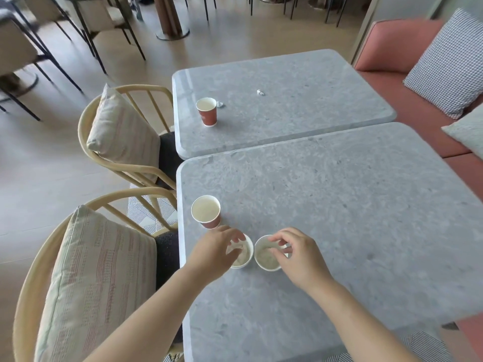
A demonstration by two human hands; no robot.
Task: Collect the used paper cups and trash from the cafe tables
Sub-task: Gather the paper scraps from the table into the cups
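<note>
On the near grey table (pixel 339 218) two paper cups stand side by side near the left edge, seen from above with pale insides. My left hand (pixel 217 250) curls over the rim of the left paper cup (pixel 245 257), thumb and fingers closed on it. My right hand (pixel 298 256) pinches the rim of the right paper cup (pixel 265 258). A third red cup (pixel 206 212) stands upright just beyond my left hand, untouched. On the far table (pixel 300 82) are another red cup (pixel 207 112), a crumpled scrap (pixel 221 104) beside it and a second scrap (pixel 260 92).
Two wooden chairs with striped cushions (pixel 104 270) (pixel 122 131) stand along the tables' left side. A pink bench (pixel 400 48) with checked pillows (pixel 449 64) runs along the right. More chairs and a pillar base (pixel 172 32) stand further back on the pale floor.
</note>
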